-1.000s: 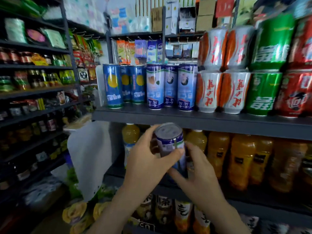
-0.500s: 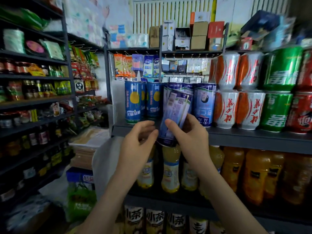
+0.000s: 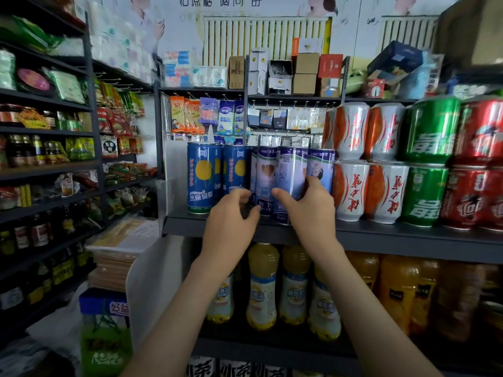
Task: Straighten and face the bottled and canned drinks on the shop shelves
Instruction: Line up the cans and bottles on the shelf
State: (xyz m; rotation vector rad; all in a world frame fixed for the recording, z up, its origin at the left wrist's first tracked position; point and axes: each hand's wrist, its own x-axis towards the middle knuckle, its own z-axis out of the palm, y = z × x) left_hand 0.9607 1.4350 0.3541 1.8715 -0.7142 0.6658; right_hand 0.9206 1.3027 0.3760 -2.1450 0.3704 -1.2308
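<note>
The lower half of a tall slim can (image 3: 290, 180) with a pale blue-and-white label is gripped by the right hand (image 3: 307, 206). The thumb is laid across its front and the fingers are wrapped round its right side. The can is held low, probably so that it can be twisted on its base and its front panel brought outward. Its base is set at the front lip of the grey shelf (image 3: 381, 236), a little ahead of the row, and it appears slightly tilted. The left hand (image 3: 231, 217) is held with curled fingers against the foot of the neighbouring can (image 3: 265, 179) of the same kind, seemingly to steady it. Whether that can is pinched or only touched cannot be told. To the left, blue cans (image 3: 201, 178) with yellow discs are lined up. To the right, white-and-orange cans (image 3: 351, 190), green cans (image 3: 424, 195) and red cans (image 3: 468, 198) are stacked two high. Yellow juice bottles (image 3: 262, 287) are ranged below.
</note>
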